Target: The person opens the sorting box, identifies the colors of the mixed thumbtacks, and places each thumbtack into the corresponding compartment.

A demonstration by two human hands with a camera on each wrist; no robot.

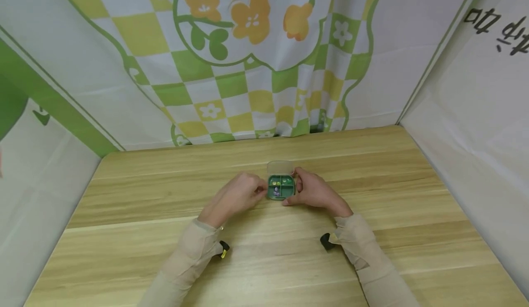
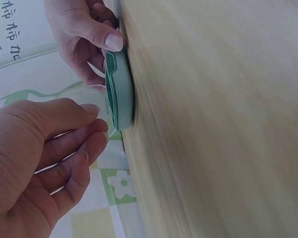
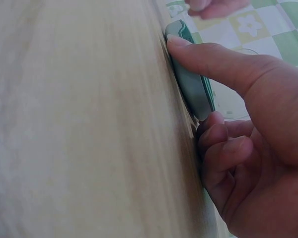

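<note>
A green pill box (image 1: 288, 192) lies on the wooden table, its clear lid (image 1: 280, 167) raised at the back. Small yellow pieces (image 1: 276, 183) sit in the upper left compartment and purple pieces (image 1: 276, 191) in the lower left one. Pale bits show in the upper right; the lower right shows bare green floor. My right hand (image 1: 315, 189) grips the box from the right, thumb (image 3: 198, 57) on the front edge and fingers round the far side. Beside the box's left edge, my left hand (image 1: 243, 192) has bent fingers, thumb and index tips close together; I cannot tell whether they pinch something.
The wooden table (image 1: 264, 270) extends around both hands. Behind it hangs a checked, flowered curtain (image 1: 231, 86). White panels (image 1: 475, 128) stand on either side. A dark strap end (image 1: 328, 241) sticks out by the right wrist, and another (image 1: 223, 249) by the left.
</note>
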